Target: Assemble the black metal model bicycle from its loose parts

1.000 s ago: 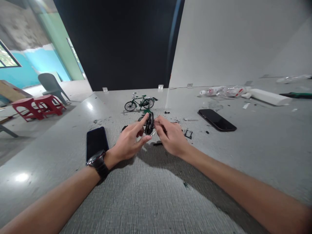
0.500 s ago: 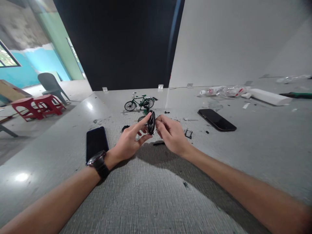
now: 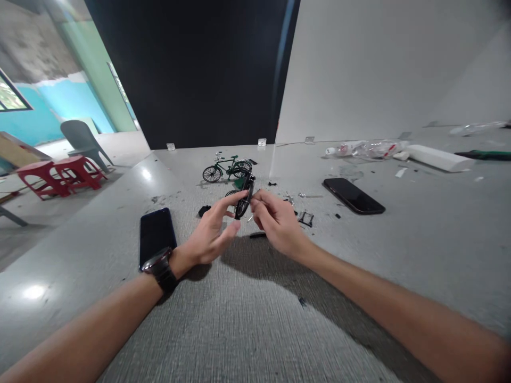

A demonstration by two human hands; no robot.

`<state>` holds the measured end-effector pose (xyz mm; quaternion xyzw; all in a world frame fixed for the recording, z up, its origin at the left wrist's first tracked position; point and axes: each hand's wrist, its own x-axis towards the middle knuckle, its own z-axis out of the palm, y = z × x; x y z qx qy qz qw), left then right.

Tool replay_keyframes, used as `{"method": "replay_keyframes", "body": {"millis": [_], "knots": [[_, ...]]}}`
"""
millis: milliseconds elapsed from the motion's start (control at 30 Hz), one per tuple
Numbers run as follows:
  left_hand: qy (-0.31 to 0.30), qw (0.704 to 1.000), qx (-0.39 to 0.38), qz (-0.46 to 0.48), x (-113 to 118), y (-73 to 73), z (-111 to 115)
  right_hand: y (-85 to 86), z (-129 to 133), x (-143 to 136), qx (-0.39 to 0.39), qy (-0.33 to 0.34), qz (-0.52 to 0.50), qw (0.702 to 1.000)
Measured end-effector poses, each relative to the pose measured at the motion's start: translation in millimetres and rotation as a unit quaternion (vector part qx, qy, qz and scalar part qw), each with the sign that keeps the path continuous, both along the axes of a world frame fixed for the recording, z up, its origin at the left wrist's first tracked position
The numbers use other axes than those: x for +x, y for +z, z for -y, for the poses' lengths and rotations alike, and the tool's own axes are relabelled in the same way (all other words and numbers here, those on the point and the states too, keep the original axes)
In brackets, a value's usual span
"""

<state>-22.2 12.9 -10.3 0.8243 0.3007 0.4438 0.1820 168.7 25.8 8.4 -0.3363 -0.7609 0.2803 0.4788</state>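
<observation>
**A:** What sits at the centre?

**B:** A small black wheel (image 3: 245,195) from a model kit, held edge-on above the grey worktop (image 3: 247,319), tilted, so its spokes are hard to make out. The left hand (image 3: 207,236) pinches it between the thumb below and the forefinger on top; the other left fingers (image 3: 231,227) are loosely spread. The right hand (image 3: 277,223) meets the wheel from the other side, its fingers pressed together round something thin and pale. Whether that is a pin or a tool cannot be told, as the hand hides most of it.

**A:** And close around the hands?

**B:** A dark wristwatch (image 3: 159,266) is on the left wrist. Just beside it a black phone (image 3: 156,234) lies face up. Behind the wheel, partly hidden by it, is a second loose wheel with a green part (image 3: 235,189), too covered to read clearly. Small dark scraps and a little frame-shaped piece (image 3: 307,218) lie near the right hand.

**A:** Further out?

**B:** A finished green model bicycle (image 3: 227,169) stands upright beyond the hands. A second phone (image 3: 353,196) lies well to the right. At the far right edge, blurred, are crumpled clear plastic bags (image 3: 367,149) and a white block (image 3: 435,157). Off the worktop to the left stand red stools (image 3: 59,175) and a grey chair (image 3: 82,139).
</observation>
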Motion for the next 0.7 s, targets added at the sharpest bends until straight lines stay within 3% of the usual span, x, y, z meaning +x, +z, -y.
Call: {"method": "replay_keyframes", "body": {"millis": [233,400,700], "knots": [[0.039,0.998,-0.018,0.042,2,-5.6,-4,-1.6,2,-1,-0.047,0.03,-0.02,0.998],[0.061,0.991,-0.081,0.086,1,-9.4,-8,-3.3,-1,0,-0.074,0.051,-0.028,0.996],[-0.01,0.957,-0.246,0.151,4,0.4,-7,-3.2,-1,0,-0.05,0.033,-0.002,0.998]]}}
